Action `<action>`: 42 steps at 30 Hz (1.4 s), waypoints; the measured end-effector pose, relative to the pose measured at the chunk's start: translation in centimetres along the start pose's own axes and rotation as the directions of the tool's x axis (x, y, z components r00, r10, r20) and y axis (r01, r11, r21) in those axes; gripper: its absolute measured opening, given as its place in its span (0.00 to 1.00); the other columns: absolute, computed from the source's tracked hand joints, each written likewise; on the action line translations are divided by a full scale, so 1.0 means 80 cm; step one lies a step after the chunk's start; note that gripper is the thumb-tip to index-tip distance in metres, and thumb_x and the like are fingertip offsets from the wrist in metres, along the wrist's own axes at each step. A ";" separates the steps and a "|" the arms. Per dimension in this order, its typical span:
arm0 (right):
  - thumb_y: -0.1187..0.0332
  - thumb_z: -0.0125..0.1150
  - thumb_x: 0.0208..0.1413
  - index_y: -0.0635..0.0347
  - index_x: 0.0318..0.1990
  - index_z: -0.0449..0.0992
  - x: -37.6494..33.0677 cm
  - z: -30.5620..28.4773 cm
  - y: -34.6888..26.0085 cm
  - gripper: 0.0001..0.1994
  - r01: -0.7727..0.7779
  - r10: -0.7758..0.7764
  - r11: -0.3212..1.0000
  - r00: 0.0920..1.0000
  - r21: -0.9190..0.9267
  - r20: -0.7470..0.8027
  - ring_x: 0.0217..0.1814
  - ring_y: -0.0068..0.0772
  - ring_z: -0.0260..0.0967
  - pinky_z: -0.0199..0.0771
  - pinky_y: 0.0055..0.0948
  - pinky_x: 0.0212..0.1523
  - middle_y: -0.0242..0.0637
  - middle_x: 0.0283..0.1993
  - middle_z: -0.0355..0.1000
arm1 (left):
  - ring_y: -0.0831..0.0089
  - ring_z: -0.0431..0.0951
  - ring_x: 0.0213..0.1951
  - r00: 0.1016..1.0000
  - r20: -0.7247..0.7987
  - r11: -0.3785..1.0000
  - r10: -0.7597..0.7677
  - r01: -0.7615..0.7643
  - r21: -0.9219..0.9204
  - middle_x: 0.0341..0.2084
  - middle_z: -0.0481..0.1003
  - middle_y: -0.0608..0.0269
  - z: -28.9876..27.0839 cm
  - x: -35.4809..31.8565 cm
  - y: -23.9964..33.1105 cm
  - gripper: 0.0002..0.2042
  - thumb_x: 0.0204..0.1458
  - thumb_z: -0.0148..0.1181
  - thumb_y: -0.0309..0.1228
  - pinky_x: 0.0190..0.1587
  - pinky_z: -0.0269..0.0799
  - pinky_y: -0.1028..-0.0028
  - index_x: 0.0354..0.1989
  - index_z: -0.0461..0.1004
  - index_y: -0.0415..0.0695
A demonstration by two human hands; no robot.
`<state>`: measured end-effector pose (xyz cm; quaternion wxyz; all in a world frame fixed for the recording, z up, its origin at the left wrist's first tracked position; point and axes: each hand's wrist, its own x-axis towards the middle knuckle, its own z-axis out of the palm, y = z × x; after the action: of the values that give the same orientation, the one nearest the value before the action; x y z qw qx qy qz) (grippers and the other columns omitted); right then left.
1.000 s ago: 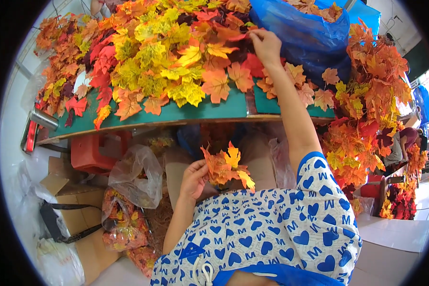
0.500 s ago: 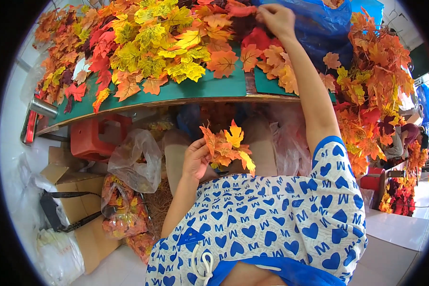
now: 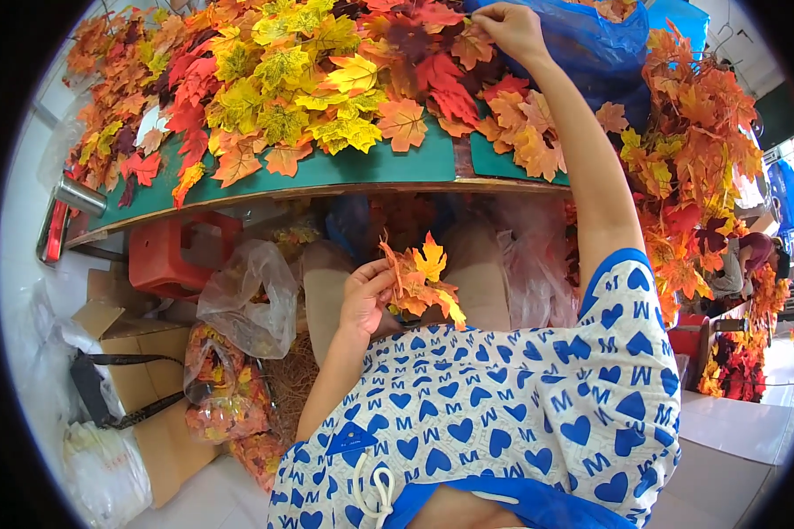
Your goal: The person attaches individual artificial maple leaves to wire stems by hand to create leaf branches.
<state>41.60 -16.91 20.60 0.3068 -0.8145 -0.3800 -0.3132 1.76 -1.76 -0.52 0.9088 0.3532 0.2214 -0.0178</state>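
Note:
My left hand (image 3: pixel 365 298), in front of my lap, is closed on a small sprig of artificial maple leaves (image 3: pixel 422 280), orange with yellow tips. Stretched out to the table's far right part, my right hand (image 3: pixel 513 33) has thumb and fingers pinched at the edge of a dull orange maple leaf (image 3: pixel 474 46). Below that leaf lie red leaves (image 3: pixel 448 86) and a bunch of light orange leaves (image 3: pixel 528 128). A heap of yellow leaves (image 3: pixel 282 75) covers the table's middle, left of the right hand.
The green tabletop (image 3: pixel 353 165) has a wooden front edge. A blue plastic bag (image 3: pixel 591 53) lies beside my right hand. Leaf garlands (image 3: pixel 692 141) hang at the right. Below the table are a red stool (image 3: pixel 181 260), clear bags of leaves (image 3: pixel 229 388) and a cardboard box (image 3: pixel 163 379).
My right hand has drawn slightly toward the left, and a dull orange leaf now shows at its fingertips. Red leaves beneath it have shifted. The sprig in my left hand has turned slightly.

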 end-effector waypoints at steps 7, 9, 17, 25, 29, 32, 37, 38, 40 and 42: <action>0.73 0.58 0.54 0.67 0.34 0.76 -0.024 0.011 -0.035 0.06 -0.321 0.593 0.626 0.788 0.710 -0.167 0.27 0.22 0.71 0.68 0.18 0.29 0.36 0.26 0.74 | 0.84 0.66 0.21 0.985 -0.087 0.980 0.151 -0.137 0.147 0.25 0.73 0.67 -0.007 0.001 -0.008 0.10 0.46 0.60 0.20 0.24 0.60 0.86 0.39 0.72 0.35; 0.71 0.56 0.56 0.65 0.35 0.75 -0.054 0.010 -0.075 0.06 -0.359 0.664 0.183 0.732 0.915 0.154 0.23 0.20 0.64 0.61 0.18 0.23 0.29 0.26 0.71 | 0.84 0.67 0.23 0.957 -0.119 0.946 0.264 -0.233 0.223 0.26 0.73 0.67 -0.004 0.002 -0.008 0.11 0.46 0.60 0.19 0.27 0.62 0.85 0.39 0.72 0.35; 0.71 0.61 0.51 0.66 0.36 0.73 -0.285 0.051 -0.292 0.08 -0.615 0.461 -0.274 0.591 0.739 0.662 0.32 0.21 0.70 0.71 0.19 0.35 0.33 0.32 0.72 | 0.83 0.71 0.28 0.864 -0.079 0.746 0.498 -0.379 0.548 0.26 0.73 0.67 0.030 0.007 0.000 0.09 0.46 0.59 0.19 0.31 0.67 0.83 0.37 0.72 0.36; 0.75 0.59 0.53 0.67 0.35 0.73 -0.374 0.063 -0.309 0.05 -0.659 0.586 -0.189 0.520 0.728 0.622 0.31 0.18 0.69 0.70 0.17 0.35 0.32 0.32 0.73 | 0.81 0.73 0.31 0.888 -0.096 0.889 0.449 -0.434 0.143 0.30 0.74 0.65 0.035 -0.010 0.011 0.08 0.46 0.59 0.16 0.37 0.69 0.83 0.34 0.71 0.37; 0.73 0.60 0.52 0.68 0.34 0.75 -0.371 0.047 -0.291 0.06 -0.704 0.510 -0.241 0.493 0.668 0.704 0.29 0.17 0.69 0.70 0.17 0.31 0.31 0.28 0.73 | 0.80 0.74 0.30 0.925 -0.067 0.925 0.373 -0.366 0.098 0.29 0.74 0.63 0.033 -0.011 0.013 0.09 0.46 0.58 0.15 0.36 0.70 0.83 0.36 0.71 0.36; 0.73 0.61 0.52 0.68 0.37 0.76 -0.369 0.045 -0.289 0.08 -0.742 0.528 -0.242 0.441 0.626 0.726 0.32 0.20 0.72 0.74 0.17 0.31 0.34 0.30 0.74 | 0.80 0.74 0.29 0.939 -0.059 0.938 0.339 -0.333 0.095 0.28 0.74 0.63 0.038 -0.014 0.013 0.10 0.46 0.58 0.15 0.36 0.71 0.83 0.38 0.71 0.35; 0.75 0.60 0.52 0.66 0.39 0.75 -0.367 0.043 -0.288 0.08 -0.525 0.506 -0.619 0.302 0.584 0.808 0.36 0.27 0.74 0.79 0.22 0.38 0.37 0.36 0.75 | 0.80 0.74 0.29 0.947 -0.019 0.943 0.320 -0.317 0.097 0.29 0.74 0.63 0.044 -0.016 0.009 0.10 0.46 0.59 0.15 0.36 0.71 0.83 0.38 0.72 0.35; 0.75 0.60 0.52 0.65 0.39 0.75 -0.367 0.044 -0.288 0.08 -0.508 0.500 -0.644 0.287 0.572 0.817 0.36 0.27 0.74 0.78 0.22 0.39 0.37 0.36 0.75 | 0.80 0.74 0.29 0.945 -0.027 0.942 0.325 -0.321 0.099 0.29 0.75 0.63 0.044 -0.014 0.008 0.10 0.45 0.59 0.16 0.36 0.71 0.82 0.38 0.72 0.35; 0.74 0.60 0.52 0.64 0.39 0.75 -0.370 0.046 -0.289 0.07 -0.508 0.485 -0.654 0.286 0.560 0.826 0.36 0.26 0.74 0.78 0.22 0.39 0.37 0.36 0.75 | 0.80 0.74 0.29 0.943 -0.036 0.940 0.330 -0.326 0.102 0.29 0.75 0.63 0.044 -0.014 0.008 0.10 0.45 0.59 0.16 0.36 0.71 0.82 0.38 0.72 0.35; 0.74 0.60 0.52 0.64 0.39 0.75 -0.372 0.048 -0.288 0.07 -0.508 0.473 -0.663 0.284 0.550 0.834 0.37 0.26 0.74 0.78 0.22 0.40 0.36 0.37 0.75 | 0.80 0.74 0.29 0.944 -0.033 0.941 0.328 -0.323 0.103 0.28 0.75 0.63 0.044 -0.015 0.009 0.10 0.45 0.59 0.16 0.36 0.71 0.82 0.38 0.72 0.35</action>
<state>8.66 -14.73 2.15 0.8691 -0.3539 0.1118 0.3269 2.18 -3.68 2.72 0.8754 0.4285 0.1816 0.1307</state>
